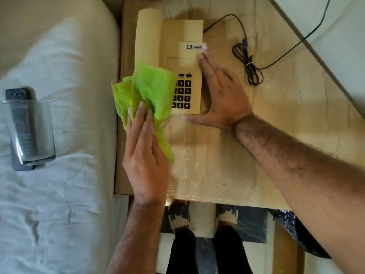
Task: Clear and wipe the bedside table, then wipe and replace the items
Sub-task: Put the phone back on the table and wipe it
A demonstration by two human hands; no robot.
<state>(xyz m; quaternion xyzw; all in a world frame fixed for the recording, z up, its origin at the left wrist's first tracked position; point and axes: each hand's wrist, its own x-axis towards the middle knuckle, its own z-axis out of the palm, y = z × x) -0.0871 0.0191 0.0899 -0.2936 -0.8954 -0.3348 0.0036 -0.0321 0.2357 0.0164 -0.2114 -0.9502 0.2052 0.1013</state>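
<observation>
A beige desk telephone with black keys sits on the wooden bedside table, its handset lying along its left side. My left hand holds a green cloth pressed on the phone's lower left, covering part of the keypad. My right hand lies flat against the phone's right edge, fingers spread, thumb along the front edge. A clear drinking glass lies on the bed at left, over a dark remote control.
A black cable with a tied bundle lies on the table right of the phone. The white bed runs along the table's left side. A white pillow or cushion overlaps the table's far right corner. My feet stand below the table's near edge.
</observation>
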